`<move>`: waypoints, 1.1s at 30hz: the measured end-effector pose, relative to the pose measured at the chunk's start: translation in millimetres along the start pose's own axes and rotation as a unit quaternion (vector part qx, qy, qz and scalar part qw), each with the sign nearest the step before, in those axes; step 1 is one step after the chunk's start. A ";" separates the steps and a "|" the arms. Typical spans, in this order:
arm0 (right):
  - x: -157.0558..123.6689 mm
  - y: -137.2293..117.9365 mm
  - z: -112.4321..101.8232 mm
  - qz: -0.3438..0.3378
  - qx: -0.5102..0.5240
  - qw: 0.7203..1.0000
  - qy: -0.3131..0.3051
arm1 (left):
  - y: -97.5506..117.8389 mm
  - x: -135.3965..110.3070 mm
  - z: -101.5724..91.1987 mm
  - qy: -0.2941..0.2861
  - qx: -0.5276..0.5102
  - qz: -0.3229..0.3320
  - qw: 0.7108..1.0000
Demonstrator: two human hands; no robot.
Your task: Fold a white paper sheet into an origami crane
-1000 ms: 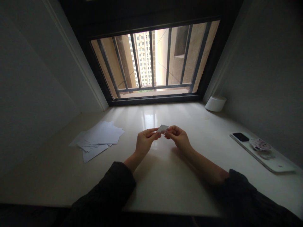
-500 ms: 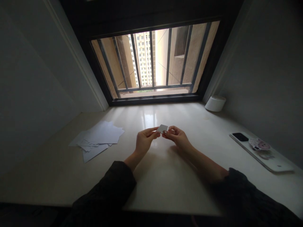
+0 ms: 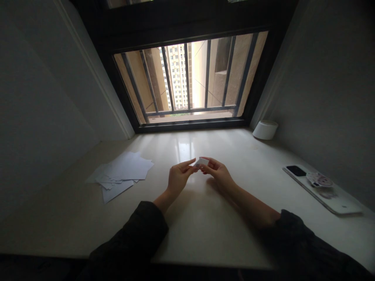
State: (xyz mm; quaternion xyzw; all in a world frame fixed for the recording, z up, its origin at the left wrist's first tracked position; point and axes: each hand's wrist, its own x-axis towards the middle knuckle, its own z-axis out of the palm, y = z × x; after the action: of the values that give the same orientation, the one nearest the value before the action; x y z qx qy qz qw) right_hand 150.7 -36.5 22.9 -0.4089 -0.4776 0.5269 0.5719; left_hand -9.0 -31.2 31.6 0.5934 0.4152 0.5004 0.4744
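Note:
A small folded-looking piece of white paper (image 3: 202, 161) is held up between my two hands, above the middle of the white sill. My left hand (image 3: 178, 176) pinches its left end, with the index finger and thumb close together there. My right hand (image 3: 220, 171) grips the right side, thumb in front and fingers behind. Fingers cover part of the paper, so its exact folds cannot be made out. To the left lies a loose pile of white paper sheets (image 3: 129, 166), apart from both hands.
A phone (image 3: 331, 197) with a cartoon grip on its back lies at the right. A white cylindrical object (image 3: 265, 130) stands in the far right corner. Beyond the sill is a dark-framed window (image 3: 187, 125) with bars. The sill's front edge (image 3: 213, 265) runs near my forearms.
The paper has tilted, showing a narrower face. My right fingers have moved in behind it and the right thumb has shifted left. The view has tipped slightly upward.

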 end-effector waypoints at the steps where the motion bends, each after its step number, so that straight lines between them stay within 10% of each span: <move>1: 0.0 0.8 -0.6 0.006 -0.020 1.000 0.005 | -0.7 -0.4 -0.2 -0.007 0.018 0.007 1.000; 19: -4.1 -5.2 -1.8 -0.142 -0.254 0.956 0.023 | 11.8 -7.5 -1.9 -0.029 0.346 0.143 0.927; 33: -0.4 -2.5 -2.3 -0.136 -0.255 0.955 0.066 | 0.1 2.0 0.5 -0.061 0.203 0.070 0.975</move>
State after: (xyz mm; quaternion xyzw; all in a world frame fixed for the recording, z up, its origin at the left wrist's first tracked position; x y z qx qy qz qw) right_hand 153.5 -37.1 24.8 -0.5063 -0.6087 0.2767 0.5446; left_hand -8.2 -29.4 32.1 0.7340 0.4360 0.4005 0.3327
